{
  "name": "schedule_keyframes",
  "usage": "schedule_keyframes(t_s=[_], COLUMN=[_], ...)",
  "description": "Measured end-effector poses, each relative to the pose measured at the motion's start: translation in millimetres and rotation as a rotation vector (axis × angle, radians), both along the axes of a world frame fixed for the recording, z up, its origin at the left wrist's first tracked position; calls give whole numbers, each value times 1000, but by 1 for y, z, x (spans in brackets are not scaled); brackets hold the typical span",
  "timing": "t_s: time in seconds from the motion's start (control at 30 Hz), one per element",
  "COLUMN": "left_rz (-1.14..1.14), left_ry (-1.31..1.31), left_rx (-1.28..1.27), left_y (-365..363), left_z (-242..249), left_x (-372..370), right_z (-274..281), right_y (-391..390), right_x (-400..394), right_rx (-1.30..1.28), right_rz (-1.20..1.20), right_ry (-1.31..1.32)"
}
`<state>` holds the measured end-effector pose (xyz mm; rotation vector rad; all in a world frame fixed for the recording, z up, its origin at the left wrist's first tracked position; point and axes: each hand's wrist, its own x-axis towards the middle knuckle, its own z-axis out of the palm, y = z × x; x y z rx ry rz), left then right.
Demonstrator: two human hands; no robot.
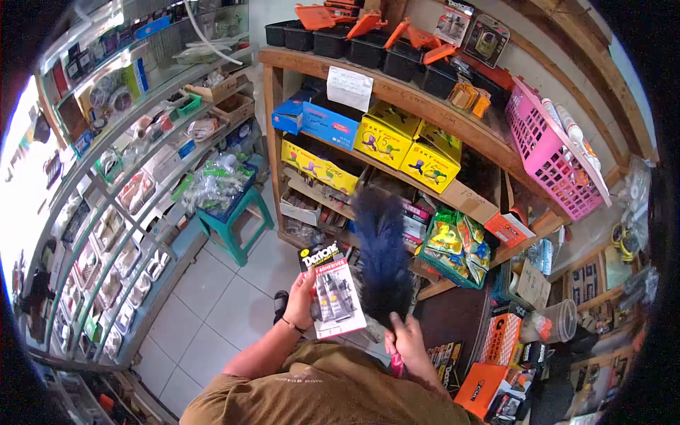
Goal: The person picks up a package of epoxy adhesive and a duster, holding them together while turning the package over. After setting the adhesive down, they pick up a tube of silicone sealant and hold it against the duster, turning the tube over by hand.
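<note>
So, biggest first: the brown wooden shelf unit (301, 69) runs from top centre to the right, pink plastic basket (549, 159) at upper right. The fluffy dark-blue duster (382, 248) is upright mid-frame, blurry, and I can't tell if it's touching the stock. My right hand (409, 341) is closed round its pink handle (397, 365). The white-and-red adhesives card (338, 301), lower centre, is off the shelves, pinched by its edge in my left hand (301, 301). What's finished or left? Honestly can't tell.
</note>
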<state>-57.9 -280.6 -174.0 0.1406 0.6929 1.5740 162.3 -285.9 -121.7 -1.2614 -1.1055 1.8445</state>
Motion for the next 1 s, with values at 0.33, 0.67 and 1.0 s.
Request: schedule_keyframes(t_s=[0.33,0.67,1.0], left_rz=[179,-398,-230], left_ry=[279,-383,-289], left_rx=[-330,194,647], left_y=[38,56,80], left_z=[-34,50,39], left_x=[41,34,2], right_z=[-26,-15,-9], right_y=[12,8,-6], right_x=[-4,11,26], right_rx=[-54,51,-31], right_rz=[245,199,150], right_ry=[-38,-219,-97])
